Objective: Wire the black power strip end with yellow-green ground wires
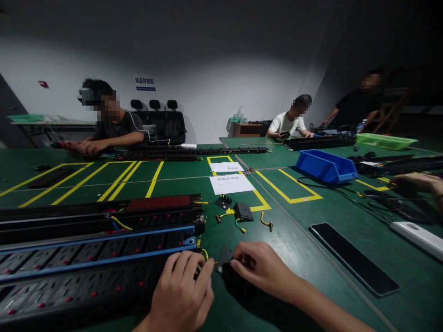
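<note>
A black power strip (104, 286) with red-marked sockets lies at the front left. My left hand (185, 290) is closed over its right end, fingers curled; what lies beneath them is partly hidden. A yellow-green wire (206, 253) emerges by its fingertips. Just to the right, my right hand (263, 267) pinches a small black end cap (224, 259), a flat plate with a darker part at the fingertips. The cap is close to the wire's tip; whether they touch I cannot tell.
Behind lie another black power strip (166, 216), a small black box (243, 211) and short wires with terminals (266, 223). A phone (353, 258), blue bin (325, 166) and white paper sheets (231, 184) are farther off. Several people work around; someone's hand (420, 180) shows at right.
</note>
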The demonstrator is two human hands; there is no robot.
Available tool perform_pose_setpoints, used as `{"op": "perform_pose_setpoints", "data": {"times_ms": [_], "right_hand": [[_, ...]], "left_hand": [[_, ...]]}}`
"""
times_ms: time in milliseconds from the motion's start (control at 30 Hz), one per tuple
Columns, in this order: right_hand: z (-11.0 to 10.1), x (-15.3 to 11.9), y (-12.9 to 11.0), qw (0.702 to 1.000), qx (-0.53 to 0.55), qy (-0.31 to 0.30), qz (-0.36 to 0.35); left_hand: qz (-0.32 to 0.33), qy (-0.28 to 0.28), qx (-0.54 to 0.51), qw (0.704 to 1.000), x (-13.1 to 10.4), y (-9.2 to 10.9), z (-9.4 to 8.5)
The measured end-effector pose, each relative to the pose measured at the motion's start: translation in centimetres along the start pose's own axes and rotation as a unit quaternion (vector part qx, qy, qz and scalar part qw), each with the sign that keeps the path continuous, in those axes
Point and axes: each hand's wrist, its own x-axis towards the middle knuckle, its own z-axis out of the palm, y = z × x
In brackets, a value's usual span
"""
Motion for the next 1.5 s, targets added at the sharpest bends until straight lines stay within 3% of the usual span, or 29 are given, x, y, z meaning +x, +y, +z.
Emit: {"op": "perform_pose_setpoints", "data": {"times_ms": [433,733,1200,1500], "right_hand": [[0.3,0.3,0.4,0.992,0.11,-0.01,0.065],[0.6,0.3,1.1,1.0,-0.001,0.014,-0.004],[1.2,0.0,1.1,0.998,-0.04,-0.039,-0.025],[0.9,0.1,0.6,0.997,-0.066,-0.043,-0.028]], "left_hand": [[0.007,0.019,-0.018,1.0,0.0,-0.1,0.0],[0.012,0.018,-0.024,0.999,-0.1,-0.2,-0.1],[0.029,0.018,-0.022,0.999,-0.1,-0.4,0.1],[0.029,0.009,-0.023,0.999,-0.2,-0.3,-0.1]]}}
